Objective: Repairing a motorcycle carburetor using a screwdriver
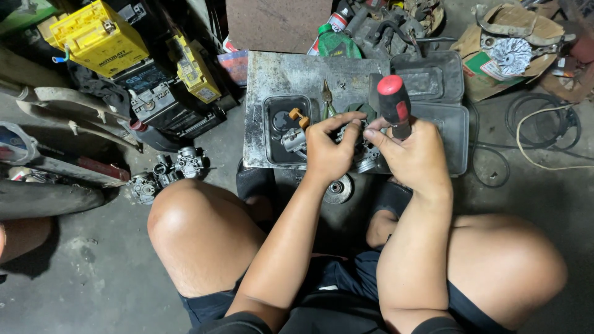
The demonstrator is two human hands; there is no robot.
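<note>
While the person squats on the concrete floor (93, 272), the left hand (331, 151) is closed around a small metal carburettor body (359, 148), pinning it on the scuffed steel plate (291, 80) that serves as a low counter. Right hand (413, 158): wrapped around a screwdriver (394, 105) with a red-and-black handle, its tip hidden behind the fingers. Carburettor body: judged cast metal, stiff, dense for its size, probably oily and slick; best gripped around the main casting, away from the thin fittings. Black tray (270, 133), left of the hands: small parts, two with orange caps. Far left: two yellow box-shaped batteries (99, 37) with dark print on their sides, standing beside darker cases. Top centre: green bottle (337, 43) with red-and-white label. Top right: torn brown cardboard (495, 68) under a finned metal part. Floor, left: second carburettor (164, 173).
</note>
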